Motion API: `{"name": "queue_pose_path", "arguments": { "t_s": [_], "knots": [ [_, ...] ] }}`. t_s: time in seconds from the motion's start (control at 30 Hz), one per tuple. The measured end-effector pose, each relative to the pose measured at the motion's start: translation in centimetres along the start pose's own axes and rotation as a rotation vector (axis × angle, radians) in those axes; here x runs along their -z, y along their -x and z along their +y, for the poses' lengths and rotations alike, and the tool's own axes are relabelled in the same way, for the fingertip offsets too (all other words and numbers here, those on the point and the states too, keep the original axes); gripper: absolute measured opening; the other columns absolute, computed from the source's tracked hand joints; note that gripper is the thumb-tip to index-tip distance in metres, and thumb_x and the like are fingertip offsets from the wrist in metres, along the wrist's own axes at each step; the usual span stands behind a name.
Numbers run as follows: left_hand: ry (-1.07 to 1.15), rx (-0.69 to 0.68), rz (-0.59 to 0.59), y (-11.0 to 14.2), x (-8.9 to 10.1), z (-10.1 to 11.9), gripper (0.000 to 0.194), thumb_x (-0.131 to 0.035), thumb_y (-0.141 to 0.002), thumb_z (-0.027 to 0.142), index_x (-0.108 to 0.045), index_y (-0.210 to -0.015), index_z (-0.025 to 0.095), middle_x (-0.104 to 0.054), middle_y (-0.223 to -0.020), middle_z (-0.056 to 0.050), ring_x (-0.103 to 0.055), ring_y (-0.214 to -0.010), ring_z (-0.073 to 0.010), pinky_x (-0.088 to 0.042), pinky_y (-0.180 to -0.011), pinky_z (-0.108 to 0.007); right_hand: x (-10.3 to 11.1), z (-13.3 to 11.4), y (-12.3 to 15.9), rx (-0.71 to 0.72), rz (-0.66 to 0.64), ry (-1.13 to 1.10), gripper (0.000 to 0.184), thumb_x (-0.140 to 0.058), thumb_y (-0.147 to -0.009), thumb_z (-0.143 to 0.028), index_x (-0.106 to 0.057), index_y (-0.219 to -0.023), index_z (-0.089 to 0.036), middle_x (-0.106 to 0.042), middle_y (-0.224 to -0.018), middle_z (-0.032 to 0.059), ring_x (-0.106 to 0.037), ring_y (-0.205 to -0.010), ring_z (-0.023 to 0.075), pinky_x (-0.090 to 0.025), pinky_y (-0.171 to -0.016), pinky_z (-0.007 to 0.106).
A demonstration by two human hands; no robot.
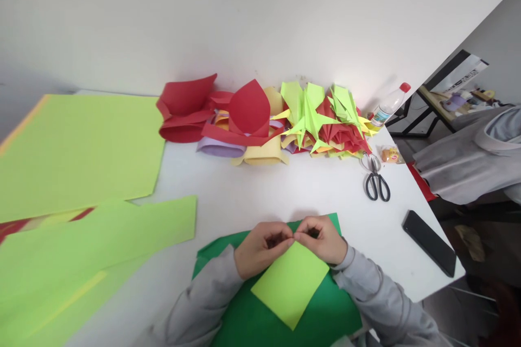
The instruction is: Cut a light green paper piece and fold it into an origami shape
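Note:
A lime-green square of paper [292, 284] lies turned like a diamond, one corner toward me and the opposite corner between my fingertips. My left hand [262, 248] pinches that far corner from the left. From the right, my right hand [321, 238] pinches at the same spot, its fingertips meeting the left ones. Under the square and both hands spreads a larger dark green sheet [248, 314], with its far edges showing past my wrists. The pinched corner itself is mostly covered by my fingers.
Lime-green sheets [89, 146] are stacked at left. Along the wall stand red paper shapes [249, 111] and folded green pieces [311, 111]. Black-handled scissors [377, 184], a phone [429, 243], a wrapped snack [391, 154] and a bottle [391, 104] are at right. Another person's grey clothing [468, 152] shows beyond the table.

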State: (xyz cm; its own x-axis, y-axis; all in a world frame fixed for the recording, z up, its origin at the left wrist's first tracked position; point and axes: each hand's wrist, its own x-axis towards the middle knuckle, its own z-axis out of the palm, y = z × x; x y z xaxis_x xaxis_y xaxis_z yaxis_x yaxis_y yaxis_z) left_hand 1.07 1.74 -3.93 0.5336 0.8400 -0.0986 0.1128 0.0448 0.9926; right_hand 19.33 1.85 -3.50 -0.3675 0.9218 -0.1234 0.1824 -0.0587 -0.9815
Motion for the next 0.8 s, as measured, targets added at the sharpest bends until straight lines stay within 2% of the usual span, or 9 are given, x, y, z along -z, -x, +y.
{"name": "queue_pose_path", "arguments": {
  "t_s": [0.13,0.37,0.5,0.67,0.8],
  "knots": [
    [-0.002,-0.016,0.003,-0.1,0.0,0.0,0.031,-0.055,-0.080,0.041,-0.058,-0.065,0.014,-0.044,-0.056,0.003,-0.036,-0.051,-0.0095,-0.028,-0.048,-0.022,0.0,-0.3,0.1,0.078,-0.018,0.114,0.027,-0.063,-0.079,-0.040,-0.061,-0.064,-0.018,-0.047,-0.050,-0.0037,-0.039,-0.046,0.0090,-0.030,-0.046,0.022],
    [0.028,-0.038,0.000,-0.2,0.3,0.0,0.030,-0.056,-0.078,0.039,-0.055,-0.061,0.015,-0.043,-0.055,0.004,-0.037,-0.053,-0.0102,-0.028,-0.050,-0.024,0.3,-0.9,0.2,0.203,-0.009,0.198,0.029,-0.055,-0.085,-0.041,-0.060,-0.069,-0.018,-0.055,-0.059,-0.0004,-0.047,-0.054,0.0108,-0.038,-0.052,0.022],
    [0.055,-0.039,0.009,-0.1,0.4,0.2,0.030,-0.057,-0.078,0.039,-0.052,-0.060,0.015,-0.041,-0.055,0.004,-0.035,-0.052,-0.0098,-0.027,-0.050,-0.023,0.8,-0.9,0.0,0.199,0.062,0.144,0.028,-0.056,-0.085,-0.041,-0.060,-0.070,-0.017,-0.057,-0.061,0.0001,-0.050,-0.054,0.0106,-0.040,-0.053,0.022],
    [0.115,-0.038,0.031,-0.1,0.7,0.3,0.031,-0.061,-0.077,0.040,-0.053,-0.059,0.015,-0.042,-0.056,0.004,-0.036,-0.053,-0.0098,-0.029,-0.049,-0.023,1.5,-0.9,-0.1,0.172,0.090,0.105,0.029,-0.057,-0.084,-0.043,-0.061,-0.071,-0.018,-0.058,-0.063,0.0004,-0.050,-0.056,0.0109,-0.041,-0.054,0.022],
    [0.188,-0.005,0.037,0.2,1.0,0.1,0.031,-0.060,-0.078,0.042,-0.054,-0.062,0.016,-0.042,-0.055,0.004,-0.041,-0.045,-0.0087,-0.033,-0.042,-0.021,2.3,-0.7,-0.3,0.126,0.204,0.037,0.032,-0.060,-0.081,-0.048,-0.060,-0.071,-0.018,-0.056,-0.062,-0.0006,-0.046,-0.054,0.0101,-0.038,-0.051,0.022]
  ]
}}
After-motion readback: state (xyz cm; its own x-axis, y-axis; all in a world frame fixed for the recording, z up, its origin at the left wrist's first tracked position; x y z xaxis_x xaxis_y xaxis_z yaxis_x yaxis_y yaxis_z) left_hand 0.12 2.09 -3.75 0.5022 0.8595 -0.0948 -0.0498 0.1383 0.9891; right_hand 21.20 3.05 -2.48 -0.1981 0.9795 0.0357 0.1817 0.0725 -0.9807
